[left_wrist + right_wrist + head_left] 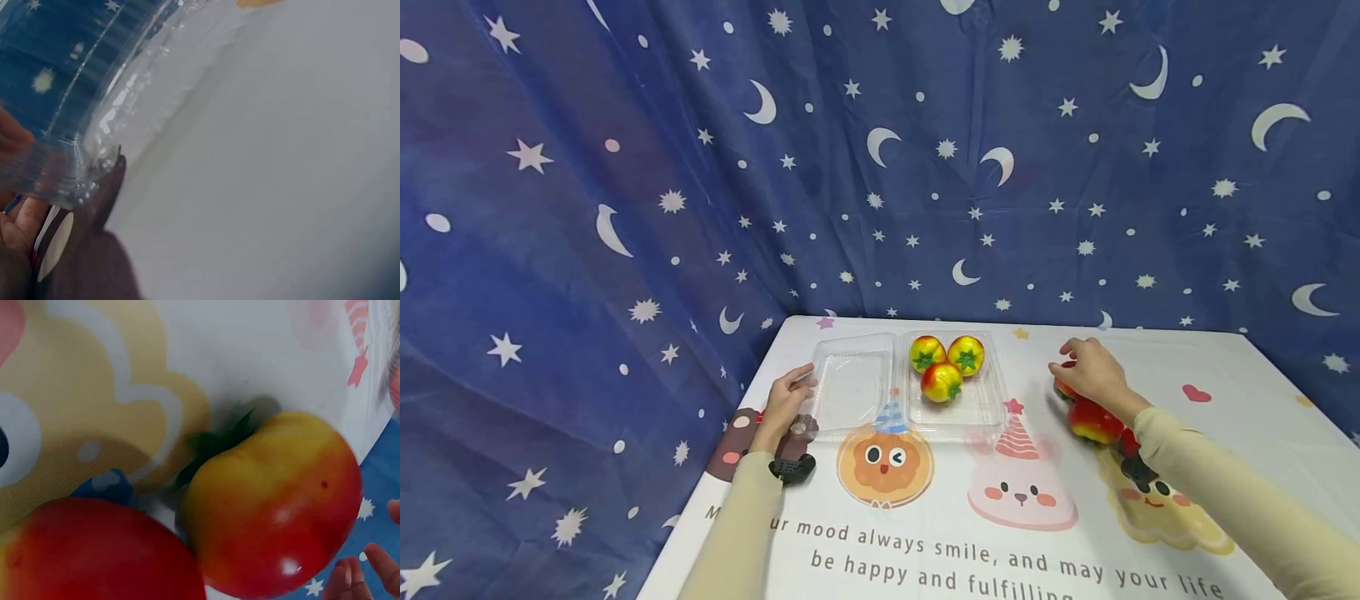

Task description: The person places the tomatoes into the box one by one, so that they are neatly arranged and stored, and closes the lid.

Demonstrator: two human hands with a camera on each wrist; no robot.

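Three fruits [942, 382] sit in the clear box [958, 412] on the tabletop [1232, 408], my left hand [784, 407] at its edge, probably steadying it, grip unclear, while my right hand [1093, 371], fingers parted and empty, hovers by the loose fruits [1096, 421].

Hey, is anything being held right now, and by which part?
The left hand holds the clear container by its outer left edge; I see nothing held in the right hand.

Curtained nook, blue moon-and-star drapes [917, 217] on 2 sides, white cartoon-print tablecloth [953, 475]
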